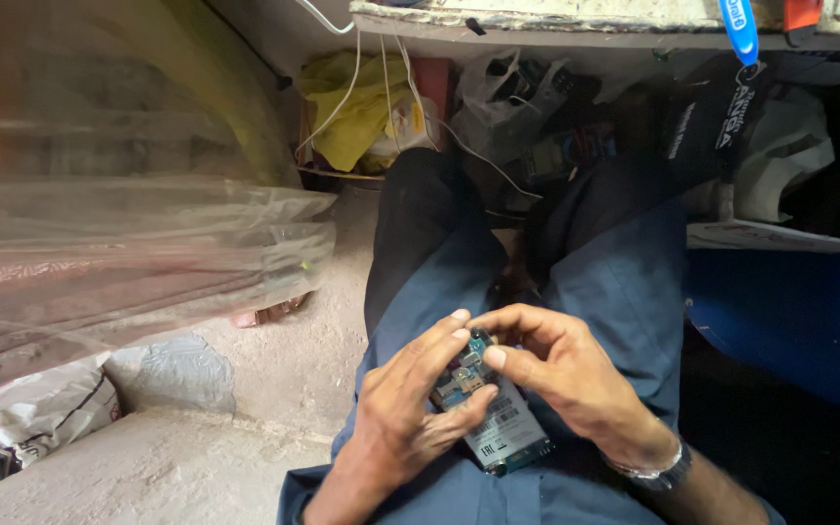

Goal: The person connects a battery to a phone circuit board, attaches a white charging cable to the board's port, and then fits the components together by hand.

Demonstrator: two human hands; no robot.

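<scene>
Phone [494,420], back removed, is gripped over the lap by left hand [402,408]; right hand [566,374] apparently pinches its top; exposed parts could be bent by pressure.

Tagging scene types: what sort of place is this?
Probably a cramped phone-repair stall: an opened phone held in both hands, loose white wires hanging from a worn bench, clutter underneath.
</scene>
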